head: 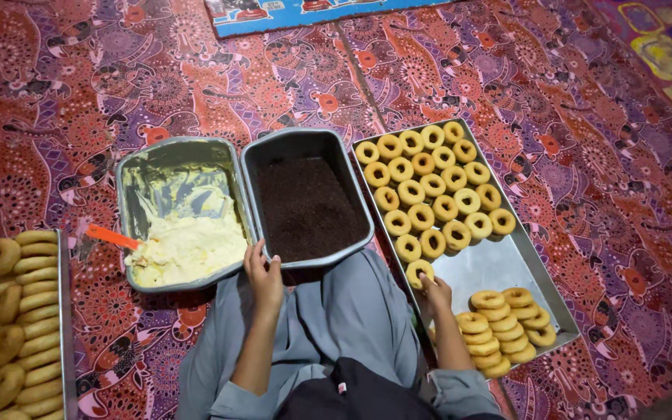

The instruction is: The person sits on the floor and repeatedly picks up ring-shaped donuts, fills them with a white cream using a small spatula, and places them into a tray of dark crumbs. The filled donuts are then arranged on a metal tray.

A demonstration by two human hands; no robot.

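Observation:
My left hand [263, 276] rests with its fingers on the near rim of a dark metal pan [252, 187] filled with brown sprinkles. My right hand [435, 294] holds a cream-coated doughnut [419, 271] at the near end of a long metal tray [499, 268]. Rows of coated doughnuts [433, 187] lie flat on the far part of that tray. Stacks of plain doughnuts [503, 327] stand on its near right corner. To the left of the dark pan sits a second pan [130, 187] with pale cream and an orange spatula [112, 237] in it.
A tray [62, 311] of plain doughnuts stacked on edge stands at the lower left. Everything rests on a red and purple patterned cloth [577, 140]. My grey-clothed lap [336, 311] lies under the pans' near edge. A blue printed sheet [289, 14] lies at the top.

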